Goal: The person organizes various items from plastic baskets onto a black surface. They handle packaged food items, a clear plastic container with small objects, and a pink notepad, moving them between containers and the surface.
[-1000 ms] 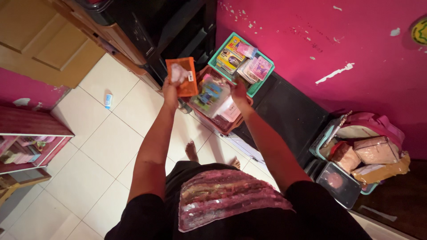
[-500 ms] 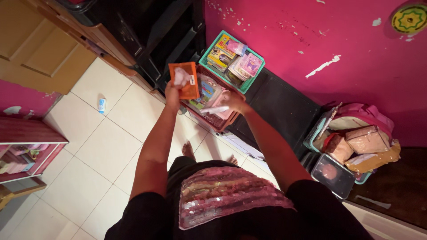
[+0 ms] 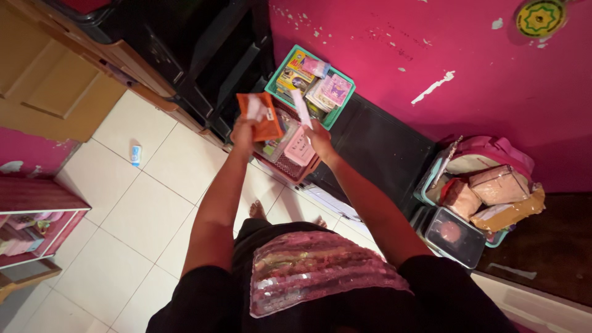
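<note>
My left hand (image 3: 245, 131) holds up an orange booklet (image 3: 262, 115) with a white label. My right hand (image 3: 319, 137) grips a thin pale booklet (image 3: 301, 108), lifted edge-on above a red basket (image 3: 295, 165) of books. A pink booklet (image 3: 300, 146) lies on top in that basket, just below my right hand. Behind it stands a green basket (image 3: 338, 116) packed with colourful books, against the pink wall.
A black low cabinet (image 3: 382, 151) runs along the wall. To the right sit a teal crate (image 3: 431, 179) with bagged items, a pink bag (image 3: 493, 151) and a lidded container (image 3: 455, 236). A small bottle (image 3: 135, 154) lies on the tiled floor. A red shelf (image 3: 37, 213) stands left.
My right hand has drawn a thin pale booklet up out of the red basket. The orange booklet in my left hand stays raised.
</note>
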